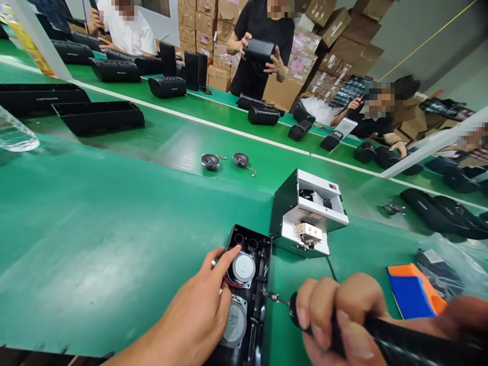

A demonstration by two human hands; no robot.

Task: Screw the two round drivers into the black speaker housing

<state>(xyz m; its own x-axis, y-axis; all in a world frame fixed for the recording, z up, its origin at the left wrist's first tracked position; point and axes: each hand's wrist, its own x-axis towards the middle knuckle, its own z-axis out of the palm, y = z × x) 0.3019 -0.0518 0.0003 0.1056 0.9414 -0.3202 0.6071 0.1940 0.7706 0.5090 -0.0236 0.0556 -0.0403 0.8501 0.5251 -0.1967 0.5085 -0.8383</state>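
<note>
A black speaker housing [263, 254] lies open side up in front of me, with two round speaker drivers [244, 267] and red and black wires inside. My left hand [202, 300] holds the housing at its left side. Its index finger reaches to the top of the upper driver, and the thumb is bent beside the lower one. My right hand [339, 315] is wrapped round a black electric screwdriver [404, 340]. The screwdriver's bit points left at the housing's right edge; whether it touches is unclear.
A screw feeder machine [308, 213] stands just beyond the housing. Two loose drivers [210, 161] lie farther off. At right are a blue and orange tray [412, 290] and a plastic bag [453, 264]. Empty housings [102, 118] sit at left; co-workers handle speakers across the line.
</note>
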